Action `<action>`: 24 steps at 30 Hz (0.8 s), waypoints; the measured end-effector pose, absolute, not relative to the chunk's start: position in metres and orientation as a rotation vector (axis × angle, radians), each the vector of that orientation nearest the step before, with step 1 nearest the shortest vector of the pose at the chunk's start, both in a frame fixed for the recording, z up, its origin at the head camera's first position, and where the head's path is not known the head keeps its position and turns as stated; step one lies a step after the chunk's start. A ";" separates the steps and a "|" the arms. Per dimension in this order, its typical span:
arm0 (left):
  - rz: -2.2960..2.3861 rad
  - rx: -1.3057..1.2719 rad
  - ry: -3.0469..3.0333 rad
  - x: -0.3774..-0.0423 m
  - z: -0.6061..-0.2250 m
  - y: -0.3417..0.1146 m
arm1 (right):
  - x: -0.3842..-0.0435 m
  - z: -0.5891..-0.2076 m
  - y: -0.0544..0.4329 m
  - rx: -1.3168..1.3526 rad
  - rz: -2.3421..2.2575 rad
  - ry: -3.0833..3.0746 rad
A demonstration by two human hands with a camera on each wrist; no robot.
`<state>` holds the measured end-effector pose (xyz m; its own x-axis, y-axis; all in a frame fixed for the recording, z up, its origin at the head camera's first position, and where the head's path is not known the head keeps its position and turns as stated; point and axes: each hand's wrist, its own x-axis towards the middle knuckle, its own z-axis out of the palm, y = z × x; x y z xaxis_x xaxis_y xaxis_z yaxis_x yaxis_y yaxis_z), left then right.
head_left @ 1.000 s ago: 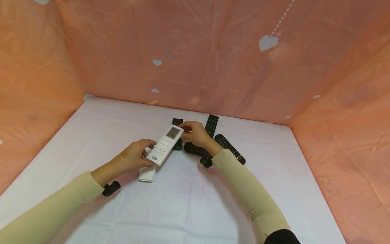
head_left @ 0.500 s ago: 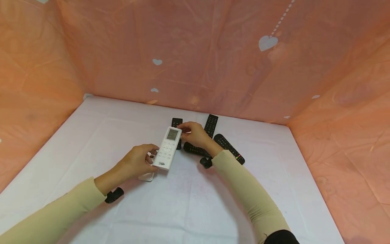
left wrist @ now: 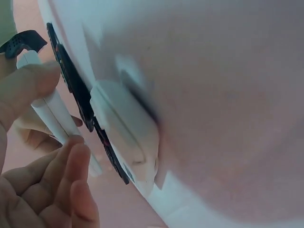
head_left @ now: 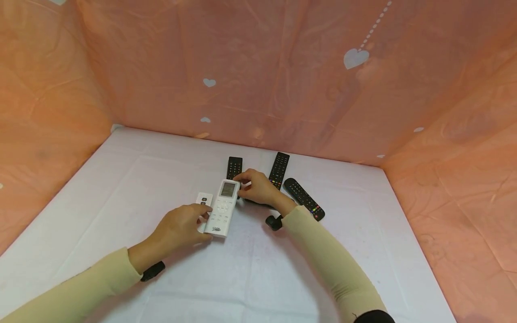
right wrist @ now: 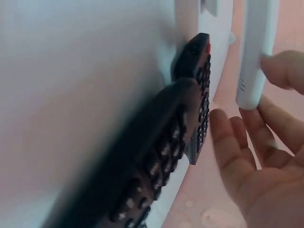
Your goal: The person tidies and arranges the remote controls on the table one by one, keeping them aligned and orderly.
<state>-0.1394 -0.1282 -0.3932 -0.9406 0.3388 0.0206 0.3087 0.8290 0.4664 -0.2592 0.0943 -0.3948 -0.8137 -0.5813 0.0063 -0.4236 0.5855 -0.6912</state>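
A white air-conditioner remote [head_left: 223,208] with a grey screen is held between both hands above the table. My left hand [head_left: 177,226] pinches its lower end, thumb on the near edge; the left wrist view has this remote [left wrist: 57,116] edge-on between thumb and fingers. At the screen end, my right hand [head_left: 258,187] grips the right edge, and in the right wrist view its thumb and fingertips meet the remote's end [right wrist: 256,57]. A second white remote [head_left: 204,198] lies on the table, partly covered by the left hand; its thick body [left wrist: 126,126] shows below the held one.
Several black remotes lie close behind and to the right: one [head_left: 234,167] behind the held remote, one [head_left: 279,168] farther back, one [head_left: 304,197] beside the right wrist, another mostly hidden under the right hand. Orange cloth walls [head_left: 258,80] enclose the white table [head_left: 258,278].
Both hands have moved the held white remote toward the near side and turned it from slanting to nearly lengthwise. The second white remote's buttoned end now shows.
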 end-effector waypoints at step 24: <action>0.546 0.500 3.079 -0.110 -0.403 -0.115 | -0.247 -0.407 0.089 -1.066 -0.700 2.614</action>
<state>-0.1096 -0.1149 -0.4032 -0.9498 0.3027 0.0794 0.3116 0.8906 0.3312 -0.2470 0.0886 -0.4075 -0.7079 -0.7055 -0.0340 -0.5940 0.6207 -0.5118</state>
